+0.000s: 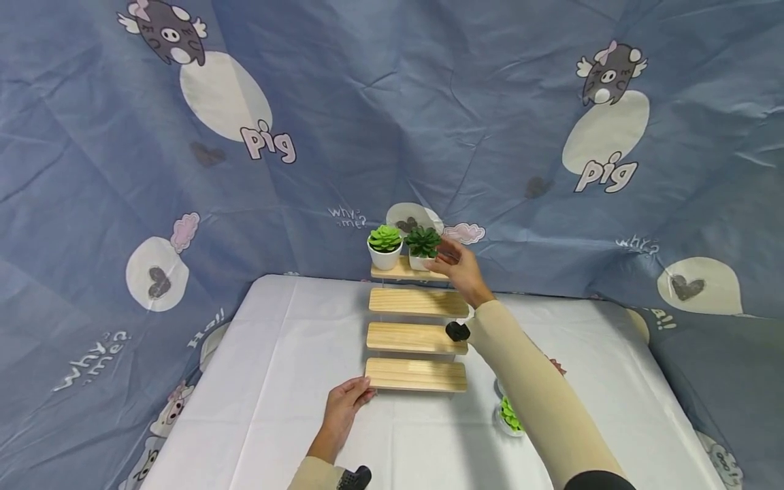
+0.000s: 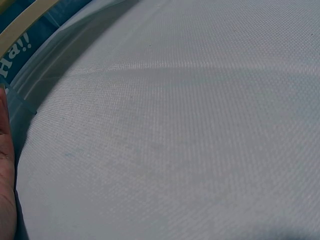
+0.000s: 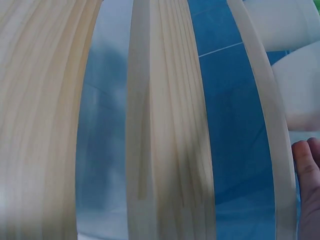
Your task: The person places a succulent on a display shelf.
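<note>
A tiered wooden shelf (image 1: 418,338) with light planks and clear side supports stands on the white-covered table. At the left end of its lowest plank, my left hand (image 1: 343,408) grips the edge between thumb and fingers; only a strip of that hand shows in the left wrist view. A dark green potted succulent (image 1: 422,243) in a white pot stands on the top plank. My right hand (image 1: 463,271) is at its right side, fingers loosely bent; the right wrist view shows fingertips (image 3: 303,152) just beside the pot. Left of it stands a bright green potted succulent (image 1: 384,246).
Another bright green potted plant (image 1: 510,416) stands on the table, partly behind the right sleeve (image 1: 539,388). A reddish plant tip (image 1: 557,366) shows past that sleeve. Blue printed cloth (image 1: 392,136) hangs close behind the top plank and along both sides.
</note>
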Action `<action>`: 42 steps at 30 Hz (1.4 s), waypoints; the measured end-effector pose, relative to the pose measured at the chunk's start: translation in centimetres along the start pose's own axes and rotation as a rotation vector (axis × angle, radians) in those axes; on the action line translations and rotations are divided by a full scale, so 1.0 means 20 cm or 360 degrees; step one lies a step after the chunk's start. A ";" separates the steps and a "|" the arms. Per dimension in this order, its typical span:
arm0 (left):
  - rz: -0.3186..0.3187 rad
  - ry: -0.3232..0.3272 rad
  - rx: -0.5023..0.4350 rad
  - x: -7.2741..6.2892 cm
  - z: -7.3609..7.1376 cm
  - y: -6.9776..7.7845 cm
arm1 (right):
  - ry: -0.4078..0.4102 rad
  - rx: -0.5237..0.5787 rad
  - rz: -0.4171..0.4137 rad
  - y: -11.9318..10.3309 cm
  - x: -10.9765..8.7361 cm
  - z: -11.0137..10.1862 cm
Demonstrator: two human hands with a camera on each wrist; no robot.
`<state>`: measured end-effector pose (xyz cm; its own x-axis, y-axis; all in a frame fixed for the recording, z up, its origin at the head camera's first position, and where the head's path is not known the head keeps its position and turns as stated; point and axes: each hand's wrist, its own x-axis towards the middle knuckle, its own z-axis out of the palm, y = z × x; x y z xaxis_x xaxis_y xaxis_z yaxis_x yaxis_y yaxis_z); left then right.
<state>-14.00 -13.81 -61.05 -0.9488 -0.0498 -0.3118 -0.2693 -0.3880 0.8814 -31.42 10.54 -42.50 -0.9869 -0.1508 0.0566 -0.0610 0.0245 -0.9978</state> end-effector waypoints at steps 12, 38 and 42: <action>0.0007 -0.0006 0.0003 -0.01 0.01 -0.01 | 0.0031 -0.0032 -0.0144 0.04 -0.19 -0.21; 0.0025 -0.0003 0.0043 -0.02 0.01 0.01 | 0.0199 -0.0381 -0.0091 0.31 -0.65 -0.71; 0.0028 -0.0005 0.0041 -0.02 0.02 0.01 | 0.0224 -0.0394 -0.0051 0.33 -0.73 -0.76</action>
<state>-13.64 -13.50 -60.64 -0.9539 -0.0538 -0.2954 -0.2568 -0.3635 0.8955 -19.73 28.01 -49.38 -0.9939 -0.0173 0.1090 -0.1097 0.2650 -0.9580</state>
